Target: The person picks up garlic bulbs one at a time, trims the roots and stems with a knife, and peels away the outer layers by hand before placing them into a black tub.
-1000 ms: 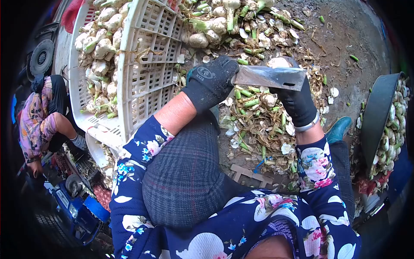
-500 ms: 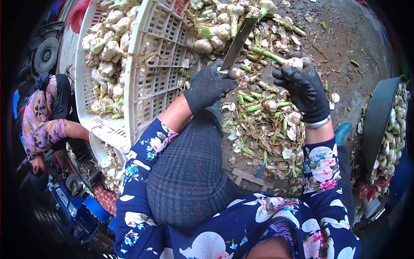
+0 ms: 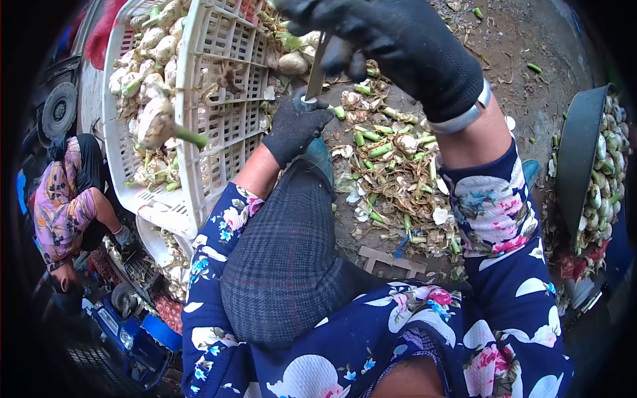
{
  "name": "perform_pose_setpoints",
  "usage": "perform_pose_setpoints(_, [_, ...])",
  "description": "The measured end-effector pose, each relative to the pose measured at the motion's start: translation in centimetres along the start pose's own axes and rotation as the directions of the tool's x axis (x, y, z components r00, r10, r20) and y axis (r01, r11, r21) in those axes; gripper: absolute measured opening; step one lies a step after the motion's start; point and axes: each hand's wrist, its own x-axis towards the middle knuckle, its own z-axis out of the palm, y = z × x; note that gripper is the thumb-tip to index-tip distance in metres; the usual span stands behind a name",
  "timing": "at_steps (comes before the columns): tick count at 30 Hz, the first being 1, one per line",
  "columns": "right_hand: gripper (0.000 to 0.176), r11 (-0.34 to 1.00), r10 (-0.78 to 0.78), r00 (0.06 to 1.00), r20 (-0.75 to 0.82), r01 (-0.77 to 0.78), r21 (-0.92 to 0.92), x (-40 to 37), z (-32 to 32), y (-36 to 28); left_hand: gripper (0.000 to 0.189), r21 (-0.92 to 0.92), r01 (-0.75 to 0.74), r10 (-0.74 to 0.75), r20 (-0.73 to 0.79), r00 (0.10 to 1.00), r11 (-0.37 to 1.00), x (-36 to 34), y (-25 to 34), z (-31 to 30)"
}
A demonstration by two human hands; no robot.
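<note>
Plastic crate [image 3: 229, 142], smooth metal knife [image 3: 317, 66]

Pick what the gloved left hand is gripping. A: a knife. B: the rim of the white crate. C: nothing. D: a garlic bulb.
A: the left hand is closed round the handle of the knife, its blade pointing up and away.

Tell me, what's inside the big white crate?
Heaped inside the white crate are garlic bulbs with green stalk stubs. Only the top bulbs show; the ones underneath and the crate's floor are covered by the heap.
</note>
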Motion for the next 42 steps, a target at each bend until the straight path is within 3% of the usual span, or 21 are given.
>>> perform_pose_setpoints(1, [0.033,0.868,0.443,0.888,0.122,-0.459,0.192,-2.0,-2.4,1.6,0.03,-0.112,0.039,-0.037,0.015,0.999,0.993,-0.4,0.5,0.2])
perform_pose_setpoints(3, [0.026,0.688,0.716,0.68,-0.158,-0.726,-0.01,-6.7,-6.9,2.7,0.028,-0.107,0.106,-0.1,0.06,0.993,0.989,-0.6,-0.3,0.1])
perform_pose_setpoints(4, [0.018,0.587,0.798,0.579,-0.17,-0.809,0.001,-10.3,-7.1,4.3,0.028,-0.115,0.116,-0.109,0.071,0.992,0.987,-0.6,-0.8,0.1])
perform_pose_setpoints(6, [0.022,0.459,0.87,0.489,-0.059,-0.848,-0.264,-15.2,-6.9,4.1,0.025,0.097,-0.059,0.052,0.074,0.996,0.993,-0.3,-1.6,-0.1])
perform_pose_setpoints(8, [0.032,0.244,0.963,0.261,0.062,-0.757,-0.606,-18.2,-5.6,3.8,0.023,0.12,-0.076,0.066,0.08,0.995,0.99,-0.1,-1.9,-0.3])
perform_pose_setpoints(11, [0.038,0.281,0.955,0.235,0.183,-0.509,-0.814,-20.7,-4.2,3.3,0.021,0.121,-0.066,0.058,0.069,0.996,0.99,-0.3,-2.3,-0.1])
perform_pose_setpoints(14, [0.04,0.356,0.919,0.341,0.198,-0.501,-0.789,-21.8,-5.3,5.4,0.021,0.202,-0.068,0.051,0.086,0.995,0.977,-0.5,-1.8,-0.1])
perform_pose_setpoints(15, [0.042,0.273,0.949,0.283,0.138,-0.522,-0.808,-19.0,-5.8,3.8,0.021,0.228,-0.112,0.093,0.091,0.991,0.967,-0.3,-2.0,-0.1])
perform_pose_setpoints(17, [0.048,0.478,0.742,0.668,0.045,-0.481,-0.735,-19.1,-6.2,4.0,0.021,0.256,-0.156,0.138,0.084,0.987,0.954,-0.2,-1.4,0.1])
perform_pose_setpoints(18, [0.052,0.428,0.809,0.584,-0.073,-0.669,-0.608,-18.4,-5.7,3.4,0.02,0.186,-0.142,0.125,0.098,0.987,0.972,-0.3,-0.4,0.5])
perform_pose_setpoints(19, [0.051,0.554,0.775,0.631,-0.02,-0.695,-0.459,-16.7,-5.5,2.2,0.019,0.116,-0.128,0.115,0.112,0.987,0.985,-0.2,0.3,0.6])
perform_pose_setpoints(21, [0.044,0.434,0.863,0.475,0.175,-0.872,0.226,-15.5,-4.8,1.7,0.02,0.188,-0.11,0.09,0.114,0.989,0.976,0.0,0.7,0.7])
perform_pose_setpoints(22, [0.037,0.314,0.869,0.481,0.115,-0.717,0.622,-14.4,-3.7,-0.1,0.022,0.287,-0.242,0.216,0.119,0.969,0.927,0.0,1.3,0.8])
perform_pose_setpoints(27, [0.031,0.225,0.807,0.512,0.294,-0.727,0.649,-12.5,-2.2,-1.8,0.02,0.584,-0.52,0.499,0.215,0.84,0.624,-0.6,3.5,1.2])
perform_pose_setpoints(30, [0.018,0.593,0.725,0.677,0.13,-0.708,0.383,-12.5,-1.6,-2.2,0.024,0.675,-0.491,0.494,0.211,0.844,0.551,-0.7,3.5,0.8])
perform_pose_setpoints(31, [0.018,0.595,0.723,0.679,0.132,-0.708,0.382,-12.5,-1.7,-2.2,0.027,0.715,-0.482,0.503,0.209,0.838,0.506,-0.7,3.8,0.7])
perform_pose_setpoints(33, [0.03,0.391,0.851,0.497,0.17,-0.816,0.426,-12.3,-1.9,-2.4,0.027,0.723,-0.485,0.514,0.209,0.832,0.492,-0.7,4.0,0.6])
perform_pose_setpoints(34, [0.03,0.391,0.851,0.497,0.172,-0.817,0.424,-12.4,-1.7,-2.6,0.028,0.732,-0.488,0.523,0.211,0.826,0.476,-0.8,4.1,0.6])
perform_pose_setpoints(36, [0.047,0.646,0.748,0.662,-0.035,-0.716,0.267,-12.7,-1.2,-2.9,0.027,0.747,-0.477,0.509,0.215,0.833,0.464,-0.9,4.3,0.7])
perform_pose_setpoints(39, [0.059,0.433,0.858,0.512,0.045,-0.766,0.475,-12.4,-1.2,-3.2,0.025,0.775,-0.454,0.489,0.218,0.845,0.439,-0.8,4.4,0.9])
perform_pose_setpoints(42, [0.059,0.446,0.844,0.534,0.044,-0.746,0.495,-13.4,-1.0,-2.4,0.023,0.79,-0.443,0.483,0.216,0.849,0.424,-1.0,4.7,0.9])
